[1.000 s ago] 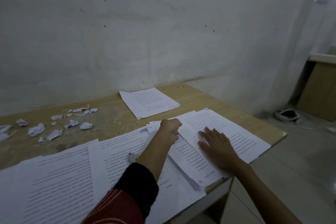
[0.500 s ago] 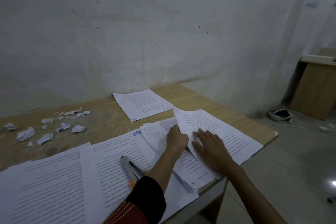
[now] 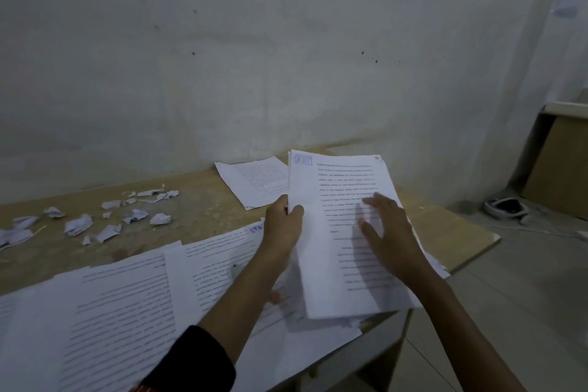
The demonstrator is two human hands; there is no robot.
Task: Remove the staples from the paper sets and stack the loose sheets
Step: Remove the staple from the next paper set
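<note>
I see scraps (image 3: 105,219) on the table (image 3: 197,213) at eight o'clock, sheets (image 3: 127,305) spread at seven, left hand (image 3: 283,226) pinching the set (image 3: 337,264) by its left edge at five, right hand (image 3: 391,232) spread flat on its face.

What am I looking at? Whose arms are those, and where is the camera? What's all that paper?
No machine here: these are a person's two arms. The camera sits on the person's head, looking down, so you see what they see. The left hand grips the edge of a paper set, and the right hand lies flat on its top page. Below is a wooden table with more printed sheets spread out and torn scraps farther back.
</note>
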